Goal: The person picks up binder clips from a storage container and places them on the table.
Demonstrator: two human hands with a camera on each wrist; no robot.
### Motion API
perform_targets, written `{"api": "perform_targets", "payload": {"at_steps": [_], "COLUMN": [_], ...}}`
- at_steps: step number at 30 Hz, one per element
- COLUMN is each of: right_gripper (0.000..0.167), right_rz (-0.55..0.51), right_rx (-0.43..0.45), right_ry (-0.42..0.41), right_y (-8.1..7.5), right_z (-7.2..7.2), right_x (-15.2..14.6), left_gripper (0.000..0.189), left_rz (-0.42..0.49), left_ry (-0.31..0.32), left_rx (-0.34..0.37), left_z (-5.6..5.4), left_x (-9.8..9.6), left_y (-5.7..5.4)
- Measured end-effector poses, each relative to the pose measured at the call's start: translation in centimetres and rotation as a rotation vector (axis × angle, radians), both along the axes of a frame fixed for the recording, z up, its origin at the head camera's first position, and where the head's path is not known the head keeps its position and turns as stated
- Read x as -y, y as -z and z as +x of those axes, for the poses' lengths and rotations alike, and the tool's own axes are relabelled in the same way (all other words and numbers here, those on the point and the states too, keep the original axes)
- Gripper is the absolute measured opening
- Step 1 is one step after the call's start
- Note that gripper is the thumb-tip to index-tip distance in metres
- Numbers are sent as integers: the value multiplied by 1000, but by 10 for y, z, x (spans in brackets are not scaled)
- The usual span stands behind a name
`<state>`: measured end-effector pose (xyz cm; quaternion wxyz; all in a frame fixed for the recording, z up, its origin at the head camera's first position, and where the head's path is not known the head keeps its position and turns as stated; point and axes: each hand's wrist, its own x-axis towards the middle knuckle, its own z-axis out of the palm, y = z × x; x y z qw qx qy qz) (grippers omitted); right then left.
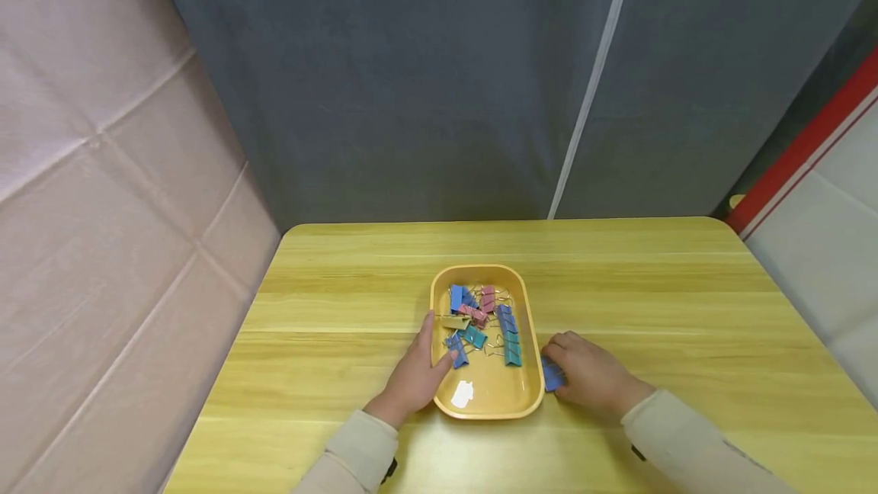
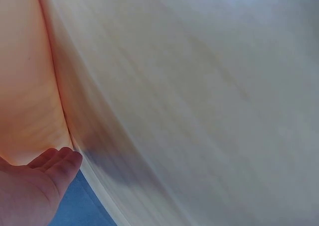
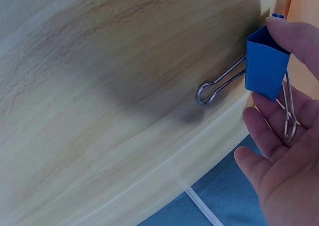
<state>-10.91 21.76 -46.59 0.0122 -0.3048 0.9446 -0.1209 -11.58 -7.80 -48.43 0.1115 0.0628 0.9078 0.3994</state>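
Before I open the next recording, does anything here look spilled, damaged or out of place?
Nothing looks spilled or damaged. One blue binder clip is outside the yellow tray, but the right hand holds it; the other clips lie jumbled inside.

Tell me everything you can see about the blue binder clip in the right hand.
The blue binder clip has a smooth, wedge-shaped body that looks like painted metal, and two silver wire handles splayed apart, one out over the table, one toward the right hand. That hand pinches it between thumb and fingers, just outside the right side of the yellow tray. I can't tell whether it touches tray or table.
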Motion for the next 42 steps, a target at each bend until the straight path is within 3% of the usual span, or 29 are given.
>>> {"api": "perform_targets", "payload": {"at_steps": [33, 42], "right_gripper": [42, 49], "right_rz": [-12, -13], "right_rx": [-20, -2], "right_ry": [-4, 2], "right_y": [6, 5], "right_z": [-1, -1], "right_x": [0, -2], "left_gripper": [81, 82], "left_rz": [21, 17], "left_ry": [-2, 6], "left_rx": [10, 3], "left_z": [0, 0], "left_x": [0, 1], "left_y": [0, -1]}}
